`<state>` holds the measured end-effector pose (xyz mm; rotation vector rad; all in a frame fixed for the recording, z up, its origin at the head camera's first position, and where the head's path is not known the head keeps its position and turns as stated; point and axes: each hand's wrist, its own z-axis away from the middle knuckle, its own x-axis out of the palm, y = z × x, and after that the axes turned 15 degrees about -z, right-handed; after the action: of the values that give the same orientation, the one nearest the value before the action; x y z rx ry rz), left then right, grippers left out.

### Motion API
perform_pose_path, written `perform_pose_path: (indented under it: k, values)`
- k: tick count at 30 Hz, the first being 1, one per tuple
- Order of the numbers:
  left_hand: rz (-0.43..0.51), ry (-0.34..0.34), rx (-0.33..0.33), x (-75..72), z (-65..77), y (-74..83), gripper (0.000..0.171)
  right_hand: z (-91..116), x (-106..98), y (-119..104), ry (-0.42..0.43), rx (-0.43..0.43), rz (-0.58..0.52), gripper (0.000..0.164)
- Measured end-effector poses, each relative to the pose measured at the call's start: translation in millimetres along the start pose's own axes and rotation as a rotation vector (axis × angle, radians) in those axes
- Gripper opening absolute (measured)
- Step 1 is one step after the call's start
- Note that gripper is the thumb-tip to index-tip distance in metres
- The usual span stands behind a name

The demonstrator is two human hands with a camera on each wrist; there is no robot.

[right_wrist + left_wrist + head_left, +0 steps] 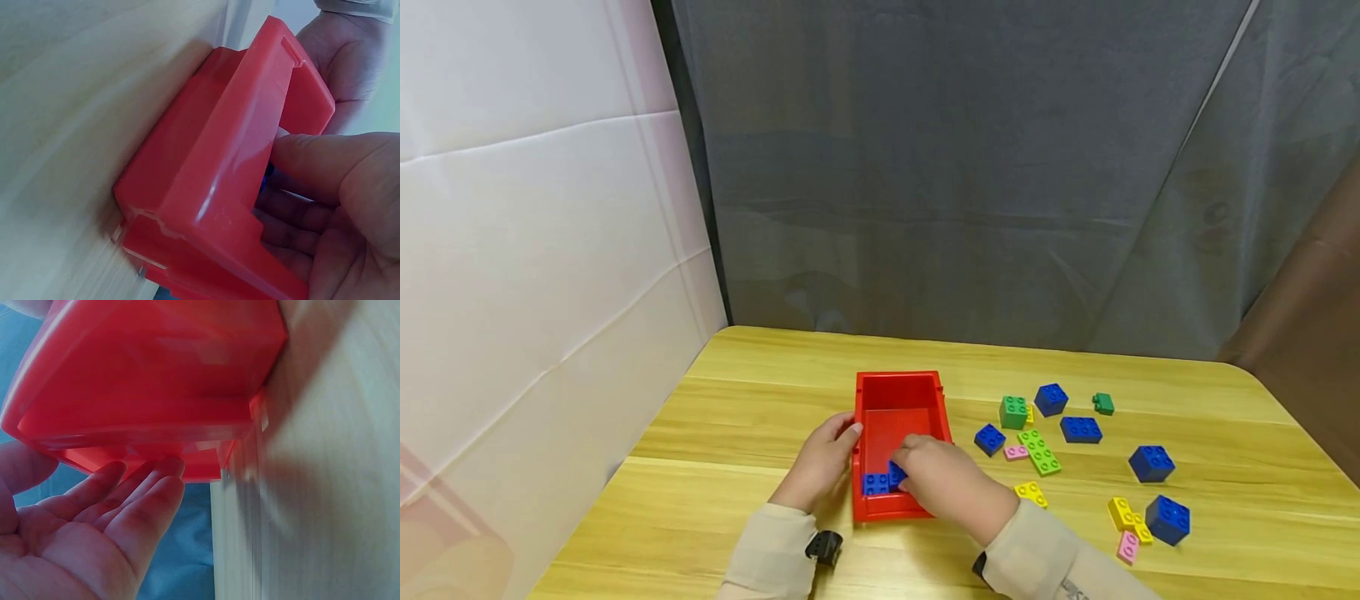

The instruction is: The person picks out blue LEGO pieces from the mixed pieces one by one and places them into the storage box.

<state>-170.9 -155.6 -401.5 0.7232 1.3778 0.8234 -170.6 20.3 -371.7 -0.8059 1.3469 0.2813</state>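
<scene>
A red plastic box [898, 429] stands on the wooden table, its open top facing up. My left hand [823, 462] holds the box's left wall, thumb at the rim and fingers against the outside, as the left wrist view also shows. Reaching inside near the front end, my right hand [943, 483] pinches a blue brick [896, 475] with thumb and fingers. Just left of it, a second blue brick [876, 484] sits in the front left corner. In the right wrist view the box wall [231, 144] hides most of the held brick.
Right of the box lie loose bricks: several blue ones [1081, 430], a green one [1012, 412], a long lime-green one [1040, 452], yellow ones [1031, 493] and pink ones [1127, 547]. A small dark green piece [1102, 404] lies farther back. Grey cloth [925, 183] hangs behind the table.
</scene>
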Motion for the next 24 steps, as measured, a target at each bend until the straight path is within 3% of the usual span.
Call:
perform_pose_path:
  k: [24]
  values:
    - [-0.011,0.0,-0.005,-1.0,1.0,1.4,0.041,-11,-3,-2,-0.107,0.056,-0.001,0.024]
